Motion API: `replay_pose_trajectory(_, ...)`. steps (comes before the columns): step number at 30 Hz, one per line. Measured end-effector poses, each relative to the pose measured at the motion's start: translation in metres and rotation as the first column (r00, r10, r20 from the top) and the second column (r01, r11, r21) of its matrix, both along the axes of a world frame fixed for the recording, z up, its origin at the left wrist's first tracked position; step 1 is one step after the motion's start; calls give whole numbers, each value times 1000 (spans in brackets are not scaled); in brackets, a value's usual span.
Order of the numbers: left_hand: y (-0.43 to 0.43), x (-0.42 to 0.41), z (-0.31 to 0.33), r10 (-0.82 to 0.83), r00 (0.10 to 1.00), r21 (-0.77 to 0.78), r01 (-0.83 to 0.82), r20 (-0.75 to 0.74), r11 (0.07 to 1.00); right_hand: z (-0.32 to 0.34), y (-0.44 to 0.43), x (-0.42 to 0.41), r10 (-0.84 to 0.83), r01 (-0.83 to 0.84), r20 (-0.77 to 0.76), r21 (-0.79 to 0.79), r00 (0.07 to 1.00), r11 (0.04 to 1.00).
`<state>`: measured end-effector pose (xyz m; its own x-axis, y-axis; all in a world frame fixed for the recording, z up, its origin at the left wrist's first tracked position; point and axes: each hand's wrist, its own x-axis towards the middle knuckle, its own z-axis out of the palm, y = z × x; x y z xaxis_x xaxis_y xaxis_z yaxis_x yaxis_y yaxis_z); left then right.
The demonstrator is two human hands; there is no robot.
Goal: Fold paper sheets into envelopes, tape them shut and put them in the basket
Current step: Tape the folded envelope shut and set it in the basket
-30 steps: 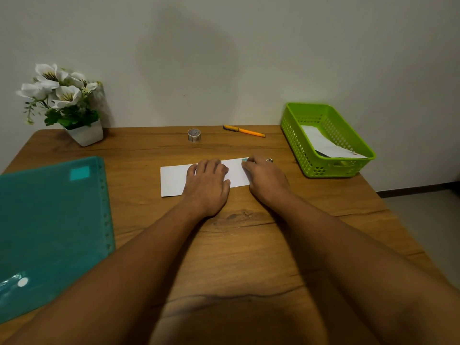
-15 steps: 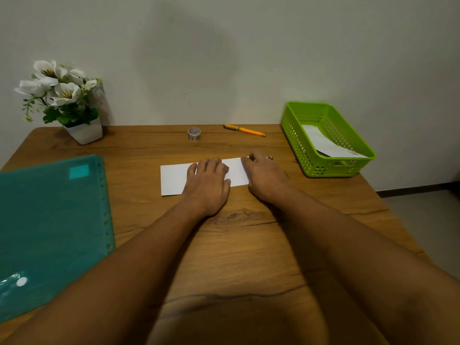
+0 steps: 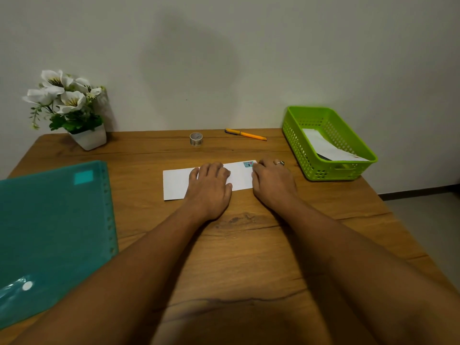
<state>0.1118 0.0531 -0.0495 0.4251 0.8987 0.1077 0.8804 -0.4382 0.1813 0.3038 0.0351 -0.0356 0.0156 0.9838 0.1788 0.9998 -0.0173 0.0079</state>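
A folded white paper strip lies flat on the wooden table, with a small patterned piece of tape at its far right corner. My left hand presses flat on the middle of the strip. My right hand, wearing a ring, rests at the strip's right end, fingers beside the tape. The green basket stands at the right with a white folded sheet inside. A small tape roll sits behind the paper.
An orange pen lies near the back edge. A white pot of flowers stands at the back left. A teal plastic folder covers the left side of the table. The wall runs right behind the table.
My right hand has shifted a little to the right, uncovering the tape piece at the strip's corner. The left hand stays pressed on the paper.
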Motion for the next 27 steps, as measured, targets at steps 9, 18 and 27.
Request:
replay_pose_trajectory(9, 0, -1, 2, -9, 999, -12, 9, -33, 1000, 3, 12, 2, -6, -2, -77, -102, 997, 995)
replay_pose_trajectory(18, 3, 1, -1, -21, 994, -49, 16, -108, 999, -3, 9, -2, 99, -97, 82, -28, 992, 995)
replay_pose_trajectory(27, 4, 1, -3, -17, 993, -39, 12, -113, 999, 0, 21, -6, 119, -117, 20, -73, 993, 990)
